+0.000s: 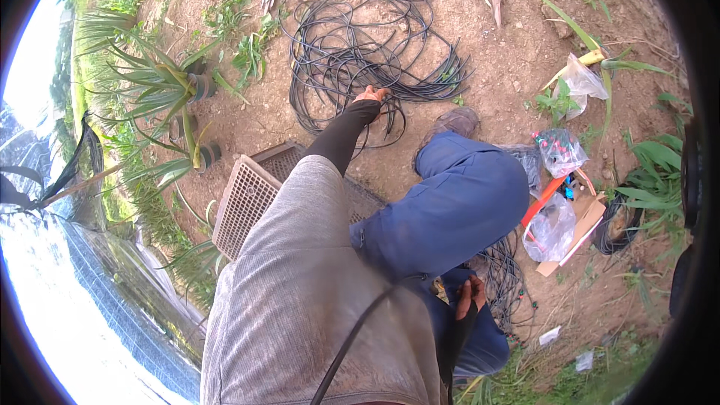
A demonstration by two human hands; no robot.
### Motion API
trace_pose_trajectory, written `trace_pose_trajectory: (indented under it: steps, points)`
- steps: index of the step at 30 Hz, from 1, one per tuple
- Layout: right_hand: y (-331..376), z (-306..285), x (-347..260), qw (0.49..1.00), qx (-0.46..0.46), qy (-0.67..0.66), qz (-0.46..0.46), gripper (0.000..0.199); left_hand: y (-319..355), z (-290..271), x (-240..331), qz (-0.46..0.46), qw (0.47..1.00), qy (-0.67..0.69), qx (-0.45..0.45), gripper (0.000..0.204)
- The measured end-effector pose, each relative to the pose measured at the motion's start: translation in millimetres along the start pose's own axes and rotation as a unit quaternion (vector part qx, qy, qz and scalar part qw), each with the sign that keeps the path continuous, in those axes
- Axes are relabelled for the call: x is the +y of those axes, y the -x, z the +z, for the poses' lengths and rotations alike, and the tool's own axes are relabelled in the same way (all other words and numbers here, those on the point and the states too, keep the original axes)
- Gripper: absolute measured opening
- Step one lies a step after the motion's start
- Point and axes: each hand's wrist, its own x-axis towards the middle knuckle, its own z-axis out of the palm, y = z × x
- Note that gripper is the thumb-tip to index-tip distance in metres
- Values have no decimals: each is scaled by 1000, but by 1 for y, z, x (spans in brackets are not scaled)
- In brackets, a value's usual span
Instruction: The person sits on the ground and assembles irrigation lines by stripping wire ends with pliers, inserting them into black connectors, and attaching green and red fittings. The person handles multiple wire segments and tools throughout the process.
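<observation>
My left hand [373, 94] reaches out in a black sleeve to the near edge of a large loose coil of thin black tubing [375, 37] on the soil. Its fingers are closed round strands of the tubing. Down by my thigh is my right hand [471, 296], its fingers curled and pressed together; I cannot make out what they hold, if anything. Beside that hand lies a tangle of thin black lines [506, 274] with small coloured ends.
A grey plastic crate [244, 206] sits left of my arm. Potted spiky plants [201, 86] stand at the left. To the right lie a bag of small coloured parts [561, 154], a clear bag [553, 229], a cardboard piece [581, 236] and another black coil [619, 225].
</observation>
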Motion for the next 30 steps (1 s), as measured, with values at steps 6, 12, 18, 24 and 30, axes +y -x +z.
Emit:
trace_pose_trajectory:
  steps: [6, 12, 18, 24, 30]
  points:
    - [5, 3, -3, 999, -26, -17, -12, 24, 28, 28, -36, 16, 986, -156, 49, 20]
    - [9, 9, -7, 998, 5, -59, -6, 25, 76, -32, -15, 144, 962, -225, -49, 25]
    - [13, 19, -10, 991, -34, -128, -27, 21, 170, -207, 65, 116, 952, 228, -169, 37]
    - [27, 19, -38, 977, -12, -204, -64, 20, 276, -336, 185, 295, 788, 523, -138, 43]
    - [60, 30, -84, 957, -66, -250, -130, 25, 337, -365, 257, 500, 409, 700, -304, 63]
